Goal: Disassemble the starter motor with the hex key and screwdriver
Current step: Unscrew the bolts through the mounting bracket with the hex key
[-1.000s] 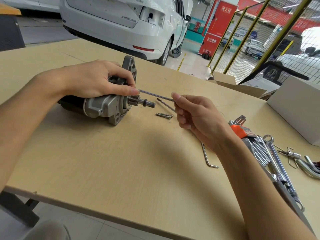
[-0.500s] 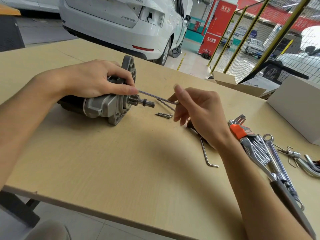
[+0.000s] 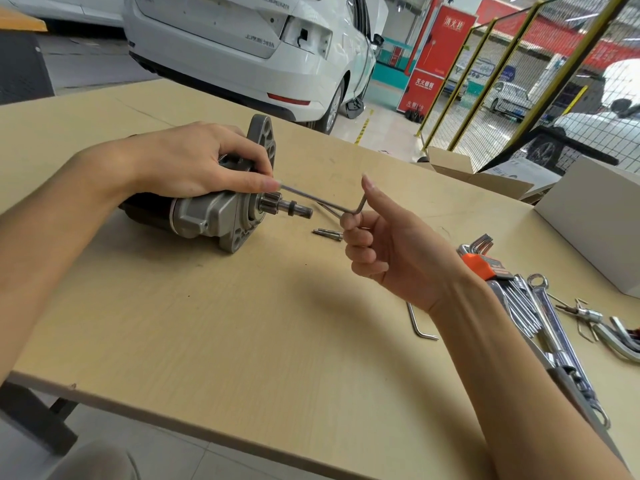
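On the pale wooden table (image 3: 242,341), which fills most of the view, the largest thing behind it is a white car (image 3: 242,46) parked past the far edge, with a yellow-framed mesh fence (image 3: 519,81) to the right and a white box (image 3: 595,220) sitting at the table's right side. The starter motor (image 3: 207,213) lies on its side left of centre, its black body pointing left and its silver nose housing, flange and pinion shaft pointing right. The left hand (image 3: 194,164) rests over the top of the motor, its fingers curled around the housing and the thumb tip touching the long shank of the hex key (image 3: 322,202) where it meets the flange. The right hand (image 3: 391,244) is just to the right of the shaft, its lower fingers curled and its forefinger hooked around the bend of the hex key, the thumb raised straight beside the key's short upright arm. At the right edge lie a set of hex keys in an orange holder (image 3: 485,265) and several spanners (image 3: 554,327). A loose L-shaped key (image 3: 420,329) shows beneath the right wrist. Two small bolts (image 3: 327,233) lie on the table between the shaft and the right hand.
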A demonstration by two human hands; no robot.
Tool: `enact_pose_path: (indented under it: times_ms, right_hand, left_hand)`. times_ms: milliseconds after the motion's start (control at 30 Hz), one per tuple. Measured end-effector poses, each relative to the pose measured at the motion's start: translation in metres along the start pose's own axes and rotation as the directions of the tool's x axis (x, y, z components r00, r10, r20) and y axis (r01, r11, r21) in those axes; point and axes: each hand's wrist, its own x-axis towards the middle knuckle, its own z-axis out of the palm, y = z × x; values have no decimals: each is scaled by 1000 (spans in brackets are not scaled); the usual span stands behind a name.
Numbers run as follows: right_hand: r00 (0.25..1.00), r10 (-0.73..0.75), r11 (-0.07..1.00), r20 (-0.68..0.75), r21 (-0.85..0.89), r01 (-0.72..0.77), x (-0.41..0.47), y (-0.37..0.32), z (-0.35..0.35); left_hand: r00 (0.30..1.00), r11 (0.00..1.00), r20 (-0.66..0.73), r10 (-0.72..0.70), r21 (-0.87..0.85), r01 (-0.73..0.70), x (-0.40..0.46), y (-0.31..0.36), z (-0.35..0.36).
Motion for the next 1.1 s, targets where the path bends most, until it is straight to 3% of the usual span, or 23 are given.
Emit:
enact_pose_path:
  times_ms: [300,600,1100]
  right_hand:
    - [997,-79,995,15,68,77,-1,-2,1]
    - [964,-263,935,41,-237,265,-7,-3,-3]
    - [940,-339,887,29,-323,329,-5,-1,-4]
  left_hand:
    - [1000,1000,5,7,-3,-7,1,0,1]
    - [1000,1000,3,-2,-20,2,-1,2,0]
    - [1000,999,-9,-16,-46,15,-4,7,0]
